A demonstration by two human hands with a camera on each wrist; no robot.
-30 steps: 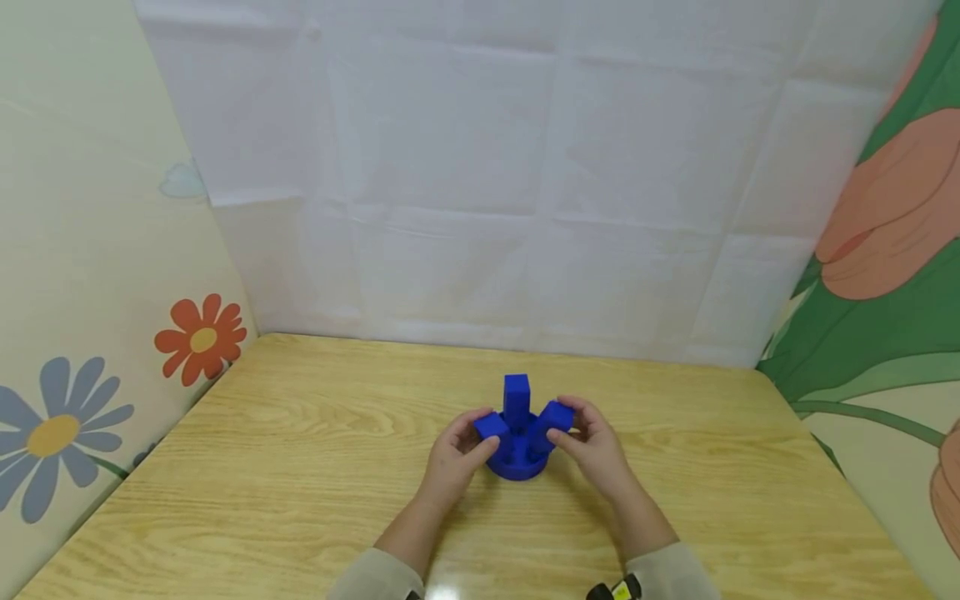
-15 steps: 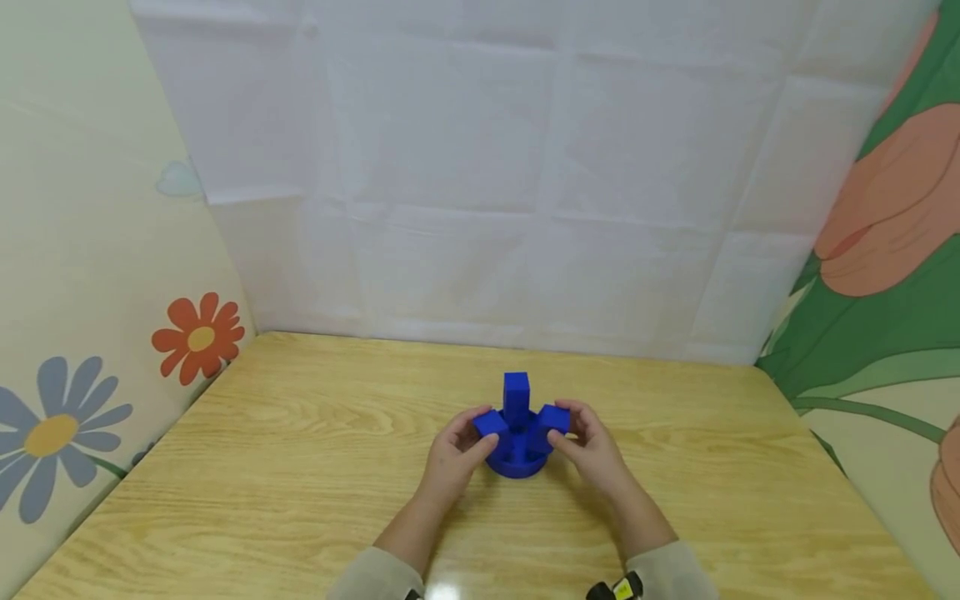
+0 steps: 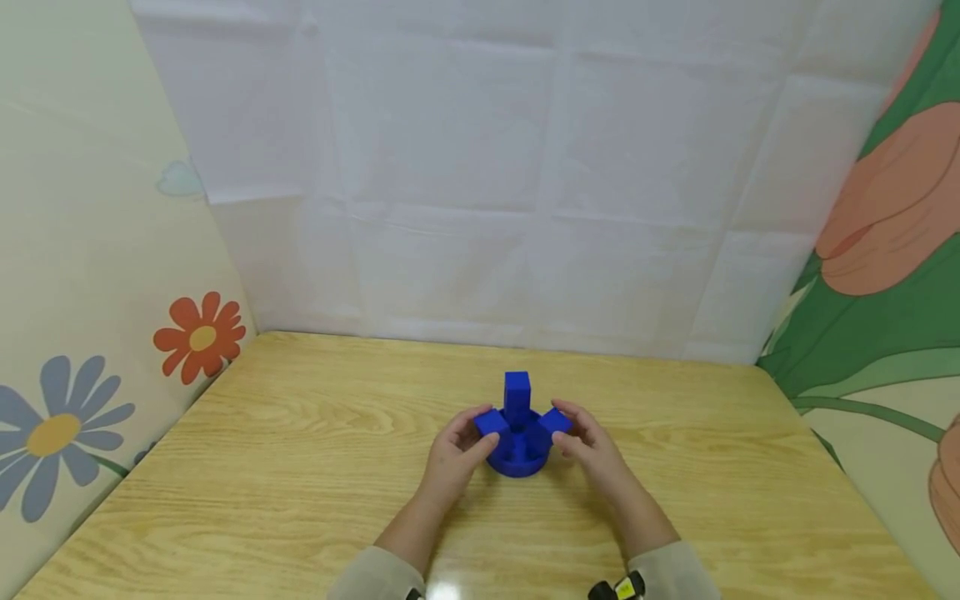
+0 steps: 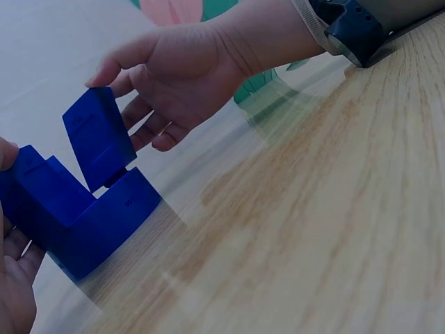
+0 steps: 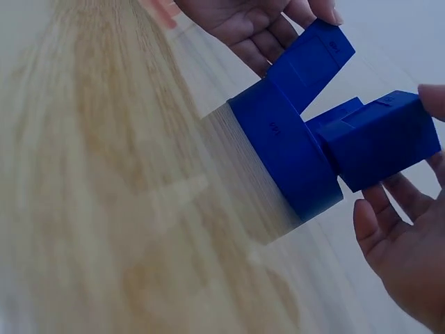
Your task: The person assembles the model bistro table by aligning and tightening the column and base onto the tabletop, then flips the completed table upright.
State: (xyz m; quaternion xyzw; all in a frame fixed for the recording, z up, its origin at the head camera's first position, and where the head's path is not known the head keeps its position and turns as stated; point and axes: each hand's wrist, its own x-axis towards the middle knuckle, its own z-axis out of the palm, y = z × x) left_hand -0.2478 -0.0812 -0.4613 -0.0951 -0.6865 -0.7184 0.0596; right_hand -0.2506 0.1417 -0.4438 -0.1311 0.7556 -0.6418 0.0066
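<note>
A round blue base (image 3: 517, 469) stands on the table with three blue blocks rising from it. The rear block (image 3: 517, 400) is upright and no hand is on it. My left hand (image 3: 453, 454) holds the left block (image 3: 492, 423) between thumb and fingers. Opposite, my right hand (image 3: 600, 454) pinches the right block (image 3: 555, 421) near its top. In the left wrist view the right block (image 4: 101, 139) leans outward over the base's rim, with a narrow gap and a dark connecting piece beneath it. Small marks show on the blocks and on the base wall (image 5: 274, 132).
The wood-grain table (image 3: 300, 467) spreads out on every side of the blue piece. A creased white cloth (image 3: 465, 183) hangs behind it. Flower-patterned panels flank the table at left (image 3: 97, 275) and right (image 3: 877, 275). A dark device (image 4: 354, 31) is strapped at my right wrist.
The right block has turned in my right hand and come down slightly, its top now facing up more squarely. My left hand, the left block and the rear block stay nearly still.
</note>
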